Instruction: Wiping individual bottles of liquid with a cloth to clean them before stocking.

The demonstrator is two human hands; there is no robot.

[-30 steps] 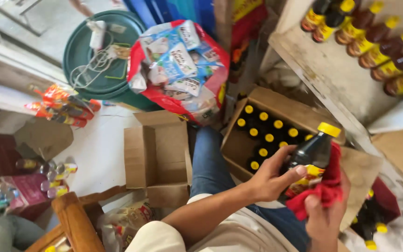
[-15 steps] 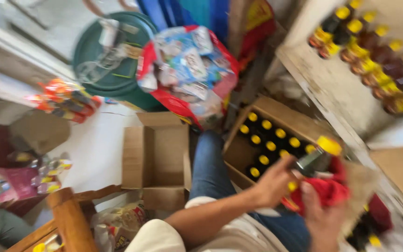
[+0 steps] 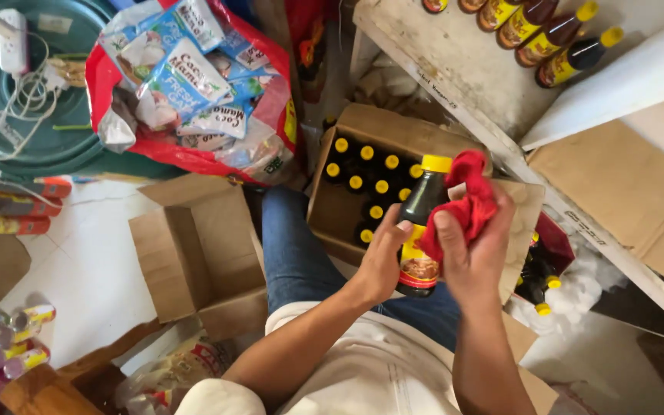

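Shelf [image 3: 470, 73]: pale worn board, upper right, running diagonally; a row of dark sauce bottles [image 3: 555, 34] with yellow caps lies on it at the top edge.
Green lid [image 3: 32, 131]: big round one, top left; white power strip [image 3: 13, 42] and tangled cord on top.
Red bag [image 3: 194, 92]: plastic, open, stuffed with blue-white sachet packs; just right of the green lid.
Flat cardboard [image 3: 616, 192]: brown sheet, right side, under the shelf edge.
Empty box [image 3: 201, 253]: brown carton, flaps open, on the white floor left of the person's jeans-clad leg.
Bottle carton [image 3: 363, 192]: open brown box past the knee, yellow caps in rows inside, partly filled.
Left hand [image 3: 382, 265]: closed round the lower body of the held bottle, thumb on the label side.
Right hand [image 3: 474, 257]: gripping the red cloth, fingers pressing it to the bottle's side.
Held bottle [image 3: 418, 230]: dark glass, yellow cap, yellow-red label; upright with a slight tilt, between both hands, above the lap and in front of the bottle carton.
Red cloth [image 3: 463, 204]: bunched, touching the bottle's shoulder and right side.
Loose bottles [image 3: 539, 288]: a few same kind, low right, beside the right wrist.
Small tubes [image 3: 17, 338]: bottom left on floor, kind unclear.
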